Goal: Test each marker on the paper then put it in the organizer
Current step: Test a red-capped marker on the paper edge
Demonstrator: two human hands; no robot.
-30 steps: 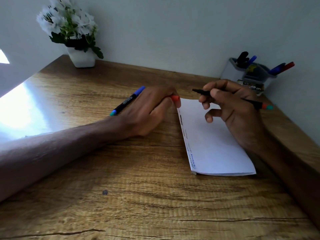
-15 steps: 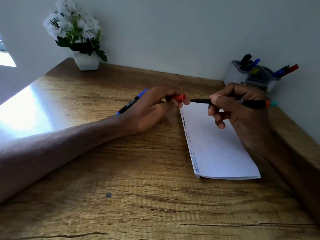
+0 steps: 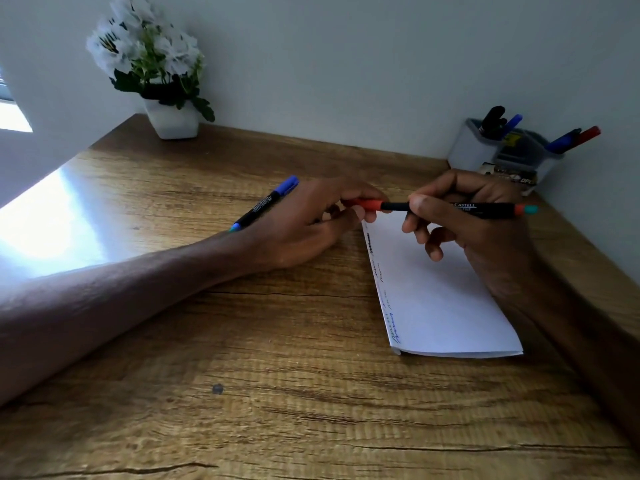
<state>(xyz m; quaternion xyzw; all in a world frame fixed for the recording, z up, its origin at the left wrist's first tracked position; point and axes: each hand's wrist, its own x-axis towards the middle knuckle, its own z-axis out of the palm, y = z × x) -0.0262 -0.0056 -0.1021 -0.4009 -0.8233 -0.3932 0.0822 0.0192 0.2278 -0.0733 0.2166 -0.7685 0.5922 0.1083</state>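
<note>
Two hands at work in the head view, meeting over the far end of the paper (image 3: 440,299). Grips a black marker (image 3: 460,206) in the right hand (image 3: 485,237), thumb and curled fingers closed round the barrel, held level with its orange-and-teal end pointing right. Pinches an orange cap (image 3: 363,204) in the left hand (image 3: 304,226), thumb and fingertips tight on it, the cap meeting the marker's left end; cannot tell whether pushed fully home. Shows a blue-capped marker (image 3: 266,202) slanting out from behind the left hand; cannot tell whether tucked into that hand or lying on the table (image 3: 277,375). Below the right hand, the paper, white and folded, flat on the wood, with scribbles (image 3: 384,289) in dark and blue ink down its left edge. In the far right corner against the wall, well apart from the hands, the organizer (image 3: 467,150), grey and white, with stored markers (image 3: 493,121) standing in its compartments: black and blue on the left, blue and red on the right. At the far left corner, a white flower pot (image 3: 171,119) with white blooms.
</note>
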